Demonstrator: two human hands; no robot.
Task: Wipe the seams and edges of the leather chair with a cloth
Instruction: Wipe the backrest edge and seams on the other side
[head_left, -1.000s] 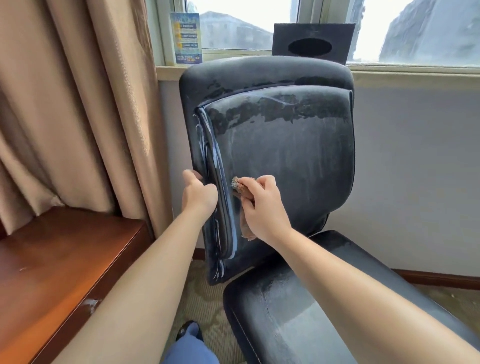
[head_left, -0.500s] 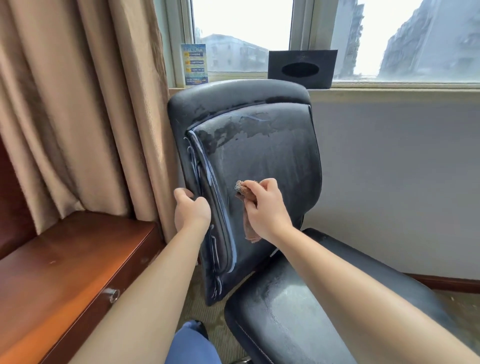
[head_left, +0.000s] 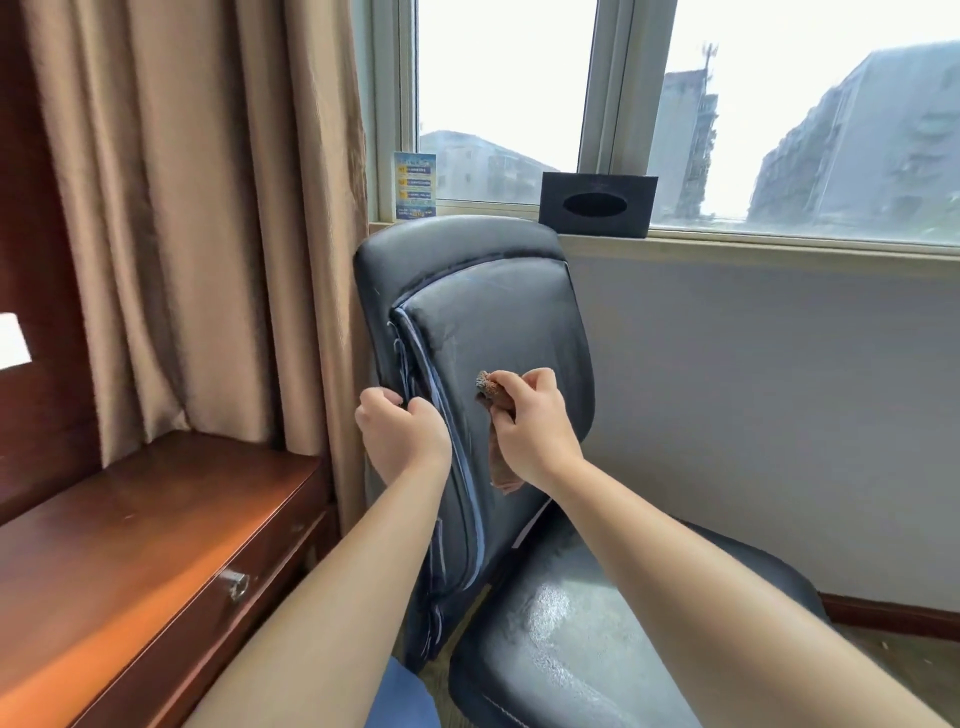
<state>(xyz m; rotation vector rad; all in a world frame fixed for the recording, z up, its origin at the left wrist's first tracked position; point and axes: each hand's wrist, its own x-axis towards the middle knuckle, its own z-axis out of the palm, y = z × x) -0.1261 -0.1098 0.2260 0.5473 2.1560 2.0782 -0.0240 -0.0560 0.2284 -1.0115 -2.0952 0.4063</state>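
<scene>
Both arms reach forward, left hand and right hand fingers curled closed.

scene lit by overcast daylight from the window, sky blown out to white. glare seen on the seat. edges bowed by wide-angle distortion; slight softness throughout.

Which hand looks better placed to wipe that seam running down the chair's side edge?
The right hand, probably: it already holds the cloth against the backrest beside the seam, while the left hand grips the edge, steadying the chair.
</scene>
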